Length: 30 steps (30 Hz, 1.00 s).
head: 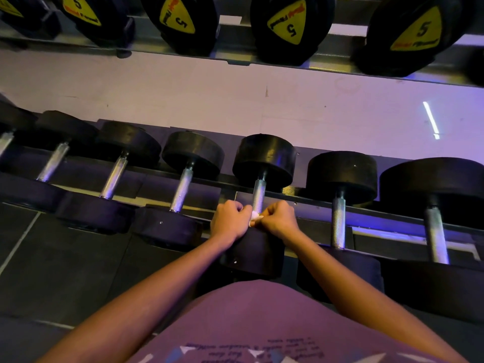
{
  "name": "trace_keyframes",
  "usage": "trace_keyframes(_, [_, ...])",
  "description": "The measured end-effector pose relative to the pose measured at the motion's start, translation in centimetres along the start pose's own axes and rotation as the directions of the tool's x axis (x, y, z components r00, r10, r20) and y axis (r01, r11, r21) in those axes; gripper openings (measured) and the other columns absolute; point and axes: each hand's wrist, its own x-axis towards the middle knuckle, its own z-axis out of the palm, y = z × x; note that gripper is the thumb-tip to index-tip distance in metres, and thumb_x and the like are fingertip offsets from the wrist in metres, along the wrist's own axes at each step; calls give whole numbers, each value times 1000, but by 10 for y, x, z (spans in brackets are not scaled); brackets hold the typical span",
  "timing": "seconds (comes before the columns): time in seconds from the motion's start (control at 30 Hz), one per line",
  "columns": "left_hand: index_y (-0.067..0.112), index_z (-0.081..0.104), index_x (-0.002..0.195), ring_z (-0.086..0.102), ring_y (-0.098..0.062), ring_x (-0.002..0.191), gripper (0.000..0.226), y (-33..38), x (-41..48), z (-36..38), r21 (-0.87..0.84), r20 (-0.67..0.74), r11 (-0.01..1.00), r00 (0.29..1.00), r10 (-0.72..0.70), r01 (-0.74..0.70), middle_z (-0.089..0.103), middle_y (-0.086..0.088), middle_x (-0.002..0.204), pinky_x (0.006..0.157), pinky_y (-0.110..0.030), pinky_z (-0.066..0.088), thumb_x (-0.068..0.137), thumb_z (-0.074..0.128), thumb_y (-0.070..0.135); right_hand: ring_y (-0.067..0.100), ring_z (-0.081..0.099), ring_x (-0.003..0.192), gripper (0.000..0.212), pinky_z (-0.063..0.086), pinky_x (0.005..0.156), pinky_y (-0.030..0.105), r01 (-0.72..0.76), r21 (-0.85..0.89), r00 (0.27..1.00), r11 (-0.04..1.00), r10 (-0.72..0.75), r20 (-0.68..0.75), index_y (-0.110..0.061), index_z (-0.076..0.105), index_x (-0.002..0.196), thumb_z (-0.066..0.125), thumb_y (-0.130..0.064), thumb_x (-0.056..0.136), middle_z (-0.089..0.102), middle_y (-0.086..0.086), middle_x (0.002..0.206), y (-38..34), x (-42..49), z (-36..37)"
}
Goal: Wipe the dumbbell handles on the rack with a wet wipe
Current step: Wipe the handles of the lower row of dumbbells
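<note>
Wipe, white and bunched, sits at the near end of the middle dumbbell handle on the lower rack. Left hand and right hand both pinch it, fingers curled. Likely mid-task: whether neighbouring handles are done, cannot tell.

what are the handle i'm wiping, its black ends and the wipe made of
Handle: metal, likely chromed steel; shiny silver with knurled texture. Black ends: matte, probably rubber-coated. Wipe: white, soft and crumpled, seemingly thin nonwoven cloth or paper.

Dim purple light, wide-angle bending at edges.
</note>
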Motion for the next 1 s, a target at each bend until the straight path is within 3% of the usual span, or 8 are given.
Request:
trace_keyframes(0.17, [9,68,63,60,-27,69,34,0,-1,-1,-6,8,1000,1000,-13,13,64,-5,61,59,-32,46,75,51,36,9,59,61,25,49,57,26,-21,13,1000,1000,20,8,-13,68,58,92,-23,56,70,5,67,-3,2,-2])
trace_keyframes(0.47, [9,69,65,60,-29,70,32,0,-3,-3,-4,14,1000,1000,3,-3,65,-8,65,61,-36,47,79,53,34,6,54,60,28,39,49,20,-5,48,997,999,8,-71,-14,62,59,88,-23,61,61,0,63,-2,-9,4])
trace_keyframes(0.67, [7,65,66,57,-29,70,32,0,-2,-8,-21,84,999,996,31,-29,60,-6,65,57,-30,38,82,56,33,7,61,65,20,44,51,17,12,67,991,998,-3,-135,-9,70,66,87,-20,64,68,2,67,0,-16,1])
trace_keyframes(0.73, [10,65,69,60,-30,76,29,-1,1,-9,-8,111,998,992,67,-67,62,-5,70,59,-29,37,83,56,33,3,60,64,17,42,52,12,28,115,983,993,-7,-185,-12,71,66,86,-19,67,68,-2,66,1,-20,0])
trace_keyframes(0.83, [18,69,80,60,-24,79,17,4,6,-15,-47,132,988,979,152,-148,67,-3,82,63,-26,38,86,58,29,5,63,68,15,45,59,15,60,183,953,981,-2,-304,-14,73,69,85,-23,69,70,-3,69,4,-26,-4])
trace_keyframes(1.0, [17,69,82,59,-15,75,13,25,10,-14,-156,153,935,927,342,-319,69,1,82,61,-23,37,87,59,22,1,60,61,15,41,52,9,67,268,905,961,55,-422,-15,70,72,83,-22,73,70,-4,69,10,-35,-21])
